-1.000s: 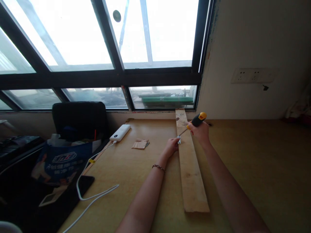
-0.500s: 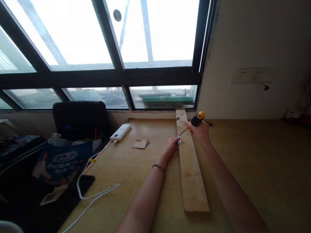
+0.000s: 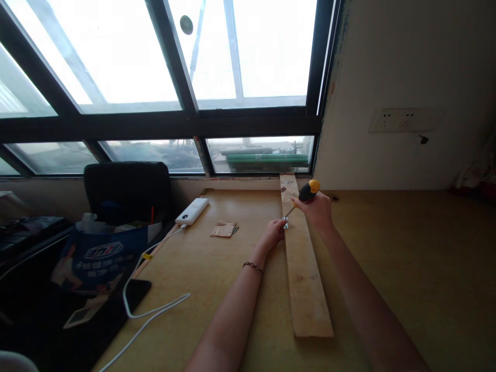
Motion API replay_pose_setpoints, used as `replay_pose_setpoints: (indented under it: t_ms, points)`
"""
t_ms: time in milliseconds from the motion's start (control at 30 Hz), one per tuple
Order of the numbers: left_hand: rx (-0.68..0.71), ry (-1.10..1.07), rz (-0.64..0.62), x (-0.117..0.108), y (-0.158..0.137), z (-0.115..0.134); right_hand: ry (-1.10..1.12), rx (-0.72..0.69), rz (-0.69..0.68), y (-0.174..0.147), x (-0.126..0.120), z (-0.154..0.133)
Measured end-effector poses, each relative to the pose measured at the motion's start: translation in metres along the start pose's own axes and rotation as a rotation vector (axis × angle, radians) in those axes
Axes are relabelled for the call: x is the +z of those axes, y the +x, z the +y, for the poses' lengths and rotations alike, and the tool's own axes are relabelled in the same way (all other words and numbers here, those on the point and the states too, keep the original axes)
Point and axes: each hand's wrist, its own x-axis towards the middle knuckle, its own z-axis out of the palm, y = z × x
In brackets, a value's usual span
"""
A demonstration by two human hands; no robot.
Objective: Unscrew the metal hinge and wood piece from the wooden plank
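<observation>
A long wooden board lies on the table, its far end by the window. On it sits a small metal bracket with holes. The fingers of my left hand are closed on the bracket at the board's left edge. My right hand grips the lower handle and collar of a black-and-yellow screwdriver. The screwdriver is tilted, handle up to the right, and its tip meets the bracket. Any screw under the tip is too small to make out.
Left of the board, a small piece of brown cardboard with screws lies on the wooden table. A white power bank with a white cable rests near the left edge. Beyond are a black chair and a blue bag.
The screwdriver handle has tipped slightly to the left and stands a little steeper, my right hand turning with it. My left hand and the bracket stay in place.
</observation>
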Motion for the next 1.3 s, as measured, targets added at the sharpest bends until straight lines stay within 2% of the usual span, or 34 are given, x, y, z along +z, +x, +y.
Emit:
replay_pose_setpoints:
  t_ms: [233, 367, 567, 833, 1033, 1300]
  points:
    - [0.016, 0.073, -0.024, -0.002, 0.001, 0.0, 0.004, 0.112, 0.068, -0.003, -0.004, -0.004]
    - [0.059, 0.229, 0.007, -0.007, 0.007, -0.002, 0.047, 0.152, 0.051, -0.002, -0.007, -0.005]
    - [0.127, 0.448, 0.057, -0.011, 0.012, -0.004, 0.012, 0.124, 0.006, -0.001, -0.002, -0.001]
    - [0.156, 0.497, 0.057, -0.015, 0.014, -0.006, 0.0, 0.06, -0.022, -0.001, 0.001, 0.003]
    - [0.134, 0.475, 0.019, -0.015, 0.012, -0.003, 0.098, 0.054, -0.136, 0.001, 0.0, 0.002]
    - [0.104, 0.427, -0.011, -0.008, 0.005, 0.004, 0.75, 0.275, -0.546, 0.001, -0.017, -0.004]
